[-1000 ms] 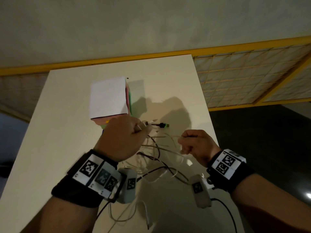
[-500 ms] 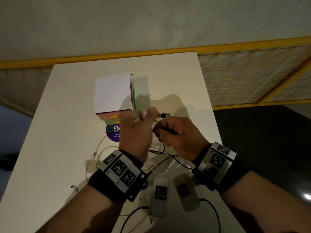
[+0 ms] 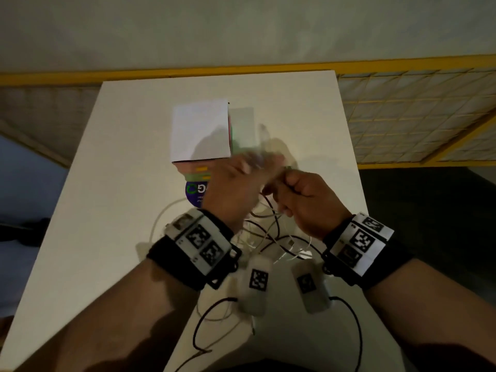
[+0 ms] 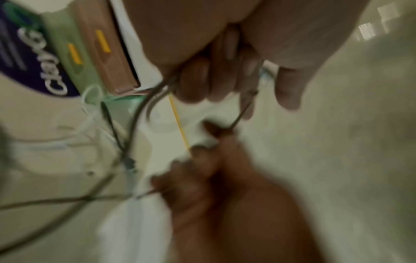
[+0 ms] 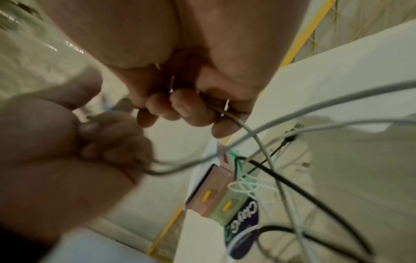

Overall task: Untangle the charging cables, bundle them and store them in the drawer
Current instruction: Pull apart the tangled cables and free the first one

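A tangle of grey, black and white charging cables (image 3: pixel 271 234) lies on the white table (image 3: pixel 107 210) under my wrists. My left hand (image 3: pixel 233 189), blurred by motion, has its fingers (image 4: pixel 211 81) curled round a grey cable (image 4: pixel 135 121). My right hand (image 3: pixel 303 191) is close beside it, its fingers (image 5: pixel 191 110) gripping a grey cable (image 5: pixel 254 135) too. A black cable (image 5: pixel 292 185) and white cables (image 5: pixel 254 188) hang below. The small drawer box (image 3: pixel 200 130), white on top with pink and green drawer fronts (image 3: pixel 200 171), stands just beyond the hands.
A purple round label (image 3: pixel 193 193) lies in front of the drawer box. Dark floor lies past the table's right edge (image 3: pixel 358 189), near my right hand. A yellow-framed mesh panel (image 3: pixel 416 111) runs along the far right. More cable loops trail toward the table's front edge (image 3: pixel 212 318).
A second ago my hands were apart with a cable stretched between them. They have come together in front of the drawer box, and the left hand is now blurred with motion.
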Tool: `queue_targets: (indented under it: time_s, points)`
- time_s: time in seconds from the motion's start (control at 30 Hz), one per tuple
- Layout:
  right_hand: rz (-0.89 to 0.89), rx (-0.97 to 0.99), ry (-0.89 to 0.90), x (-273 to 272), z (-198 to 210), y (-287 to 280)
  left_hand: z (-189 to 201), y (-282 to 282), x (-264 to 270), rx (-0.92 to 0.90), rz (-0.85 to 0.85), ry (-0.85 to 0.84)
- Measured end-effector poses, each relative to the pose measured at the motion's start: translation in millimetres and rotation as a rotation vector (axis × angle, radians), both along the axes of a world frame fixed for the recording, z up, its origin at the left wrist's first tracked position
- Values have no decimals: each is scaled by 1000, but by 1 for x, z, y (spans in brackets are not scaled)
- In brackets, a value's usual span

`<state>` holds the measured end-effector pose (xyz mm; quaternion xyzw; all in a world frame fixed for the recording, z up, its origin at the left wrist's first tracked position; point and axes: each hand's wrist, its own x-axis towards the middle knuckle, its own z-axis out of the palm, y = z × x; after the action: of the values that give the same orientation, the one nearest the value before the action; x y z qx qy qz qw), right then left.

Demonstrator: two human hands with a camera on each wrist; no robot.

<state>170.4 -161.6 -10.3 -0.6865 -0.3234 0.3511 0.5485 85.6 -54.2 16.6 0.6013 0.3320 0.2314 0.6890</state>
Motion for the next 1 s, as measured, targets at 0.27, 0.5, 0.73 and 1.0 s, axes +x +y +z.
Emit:
queue_targets:
  time_s: [0.27,0.5,0.73,1.0]
  points:
    - [0,-48,38,-4,-2,-5,-21,-7,-3,-77,-12,13]
    - [15,-54,130,-5,-4,-9,-16,13,-2,-255,49,-35]
    - [19,-46,135,-3,-1,-5,-13,25,5,-103,240,-10]
    - [53,-47,139,-8,-3,1,-9,31,-6,-93,253,-37]
